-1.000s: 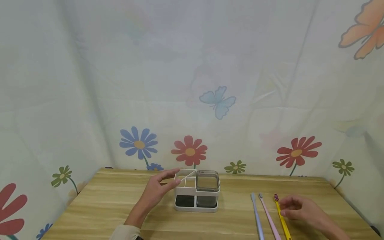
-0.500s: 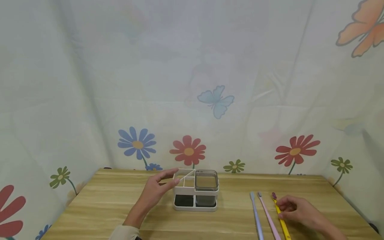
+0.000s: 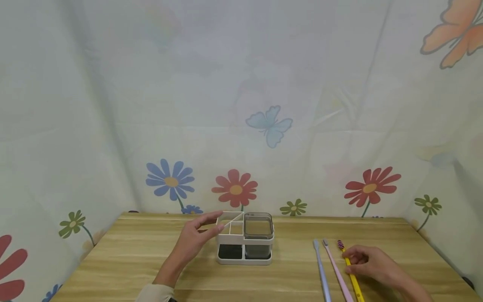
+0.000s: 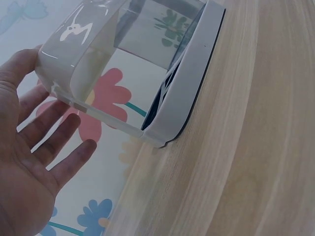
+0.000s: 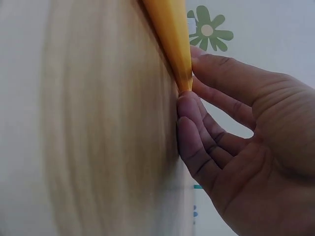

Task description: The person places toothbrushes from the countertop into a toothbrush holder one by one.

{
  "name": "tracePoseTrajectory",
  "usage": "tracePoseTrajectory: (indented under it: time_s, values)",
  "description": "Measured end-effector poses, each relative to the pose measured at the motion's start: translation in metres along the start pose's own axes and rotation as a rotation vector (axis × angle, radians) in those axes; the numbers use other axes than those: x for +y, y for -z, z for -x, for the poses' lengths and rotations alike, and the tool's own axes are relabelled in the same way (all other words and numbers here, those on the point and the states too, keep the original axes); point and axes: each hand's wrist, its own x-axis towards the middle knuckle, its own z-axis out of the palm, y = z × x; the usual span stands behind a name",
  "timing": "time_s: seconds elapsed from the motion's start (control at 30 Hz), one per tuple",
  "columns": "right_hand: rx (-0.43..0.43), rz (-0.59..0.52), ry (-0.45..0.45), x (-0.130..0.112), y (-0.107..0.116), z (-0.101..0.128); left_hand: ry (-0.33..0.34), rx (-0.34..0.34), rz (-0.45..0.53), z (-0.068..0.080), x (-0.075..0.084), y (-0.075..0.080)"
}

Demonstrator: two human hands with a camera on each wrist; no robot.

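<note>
My left hand [image 3: 190, 243] rests open-fingered against the white organizer [image 3: 244, 243]; my right hand [image 3: 367, 263] pinches the yellow toothbrush [image 3: 351, 274] lying on the wooden table [image 3: 124, 260]

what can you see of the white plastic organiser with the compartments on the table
The white plastic organiser stands upright near the middle of the wooden table. Its top left is split by thin dividers into open cells; a translucent grey cup sits in its right side. Two dark openings show low in front. The left hand touches its left rim with straight fingers.
</note>
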Motion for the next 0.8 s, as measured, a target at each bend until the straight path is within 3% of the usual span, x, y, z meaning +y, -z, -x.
tracePoseTrajectory:
  time_s: [0.17, 0.53, 0.8]
  values:
    - [-0.008, 0.000, 0.029, -0.005, -0.001, 0.001, -0.011, -0.002, 0.002, 0.000, -0.001, 0.000]
    - [-0.055, -0.154, 0.063, 0.002, -0.001, 0.001, 0.004, -0.001, 0.013, 0.000, -0.002, 0.001]
    - [-0.035, -0.257, 0.054, 0.010, 0.002, 0.005, -0.002, -0.010, 0.008, 0.000, -0.004, 0.001]
